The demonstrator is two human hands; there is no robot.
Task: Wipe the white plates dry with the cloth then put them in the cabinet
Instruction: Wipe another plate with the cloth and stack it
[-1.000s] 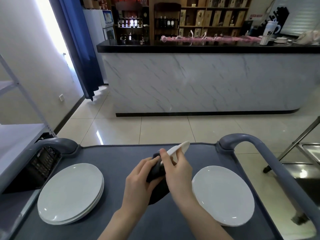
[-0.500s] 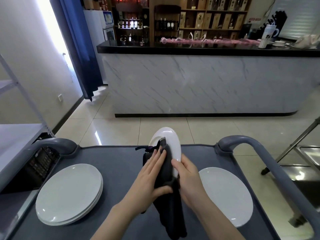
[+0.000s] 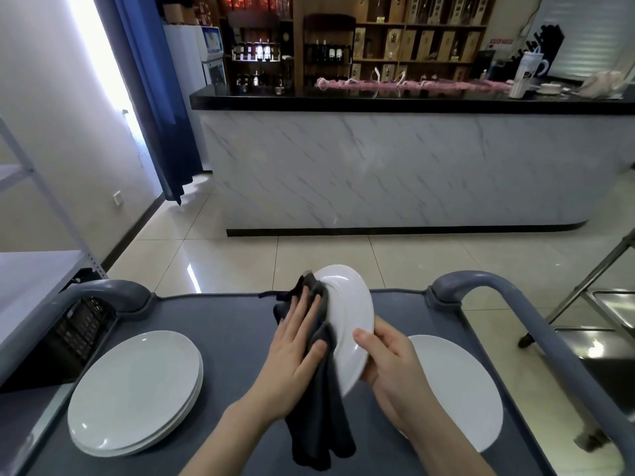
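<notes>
A marble-front counter (image 3: 378, 166) stands across the tiled floor, and close to the person is a grey cart (image 3: 223, 338) that carries the dishes. Above the cart, the right hand (image 3: 388, 359) grips a white plate (image 3: 350, 314) at its near lower rim, with the thumb on the front face and the other fingers curled behind. From this grip the plate rises up and away from the person. It stands almost on edge, with its face turned to the left.

The left hand (image 3: 292, 348) lies just left of the grip. Its fingers are straight and press the dark cloth (image 3: 319, 407) flat on that face, and the rest of the cloth hangs down below the hands. So the wiping hand is the nearer one to the face, and I judge its next stroke should go along the face, toward the far rim.

A stack (image 3: 134, 389) of plates lies well left of the grip, and a single plate (image 3: 457, 383) lies just right of it, partly under the right wrist. I cannot tell where the cabinet is.
</notes>
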